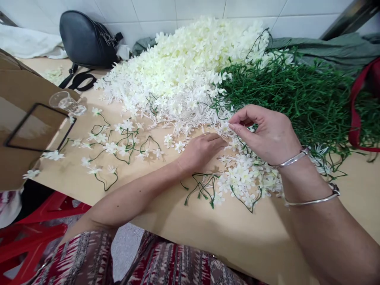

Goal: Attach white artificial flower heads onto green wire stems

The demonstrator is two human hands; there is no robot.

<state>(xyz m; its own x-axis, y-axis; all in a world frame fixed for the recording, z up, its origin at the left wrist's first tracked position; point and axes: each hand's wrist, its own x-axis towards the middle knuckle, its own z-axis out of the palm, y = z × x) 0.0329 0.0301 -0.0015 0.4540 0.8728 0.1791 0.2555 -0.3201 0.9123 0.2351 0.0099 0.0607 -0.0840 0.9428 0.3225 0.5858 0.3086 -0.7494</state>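
Observation:
My left hand rests low over the table with its fingers curled together; whatever they hold is hidden. Just right of it, my right hand is raised, thumb and forefinger pinching a small white artificial flower at the edge of the pile. Beyond both hands rises a large heap of loose white artificial flowers. Green plastic stems lie in a tangled mass behind my right hand. Beneath my right wrist is a smaller cluster of white flowers, with several green stems to its left.
Stems with white flowers on their ends are spread on the table at left. A cardboard box, a clear plastic cup and a black bag stand farther left. A red strap hangs at right; red stools are below.

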